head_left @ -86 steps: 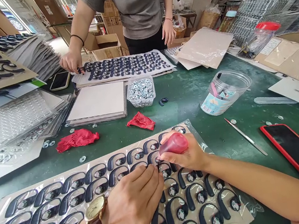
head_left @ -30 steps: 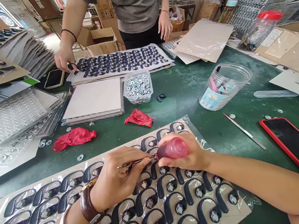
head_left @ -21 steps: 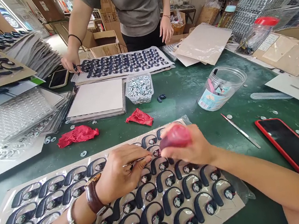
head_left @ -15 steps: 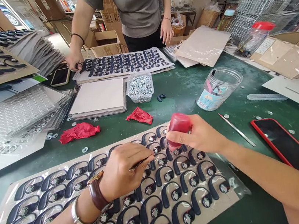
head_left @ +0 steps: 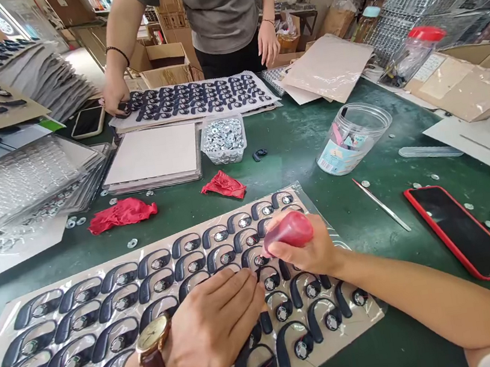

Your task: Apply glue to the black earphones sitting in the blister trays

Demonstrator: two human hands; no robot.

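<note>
A long sheet (head_left: 324, 227) of black ear-hook parts (head_left: 119, 298) under clear film lies in front of me. My right hand (head_left: 309, 253) grips a red squeeze bottle (head_left: 289, 231), tilted with its nozzle down at an ear-hook near the sheet's right end. My left hand (head_left: 215, 327), with a brown-strapped watch (head_left: 153, 342) on the wrist, rests knuckles-up on the sheet just left of the bottle. Its fingers are closed together, fingertips close to the nozzle. What they hold is hidden beneath the hand.
Across the green table a co-worker's hand (head_left: 114, 95) touches another sheet of ear-hooks (head_left: 197, 99). Between us are a tub of metal washers (head_left: 223, 138), two red rags (head_left: 121, 213), a clear jar (head_left: 350, 138), a metal rod (head_left: 380, 204) and a red-cased phone (head_left: 461, 229). Tray stacks (head_left: 21, 184) stand at left.
My left hand turned knuckles-up and dropped flat on the sheet; the tweezers it held no longer show. The bottle tipped from nearly upright back to nozzle-down, slightly lower.
</note>
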